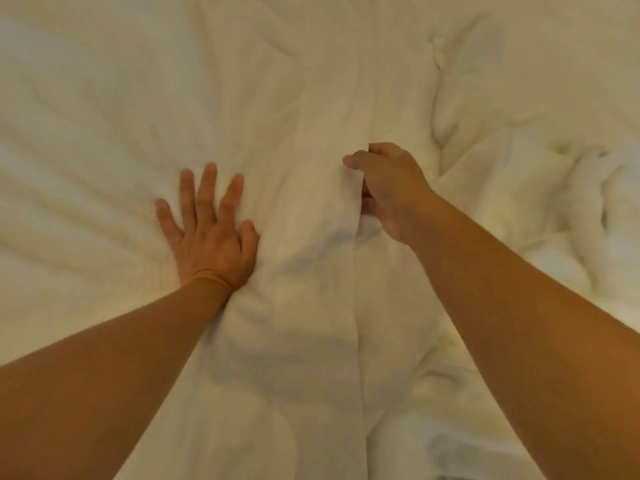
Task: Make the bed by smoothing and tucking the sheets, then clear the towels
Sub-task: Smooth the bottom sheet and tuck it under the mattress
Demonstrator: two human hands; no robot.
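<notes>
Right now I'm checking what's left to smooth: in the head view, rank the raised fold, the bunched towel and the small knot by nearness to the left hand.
From the left hand:
1. Raised fold, just right, centre.
2. Small knot, far upper right.
3. Bunched towel, far right.

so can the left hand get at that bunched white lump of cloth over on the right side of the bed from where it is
Probably not without shifting. The left hand lies flat with fingers spread on the wrinkled white sheet, and the right hand, gripping a raised fold of the sheet, and its forearm lie between it and the bunched white lump of cloth.
</notes>
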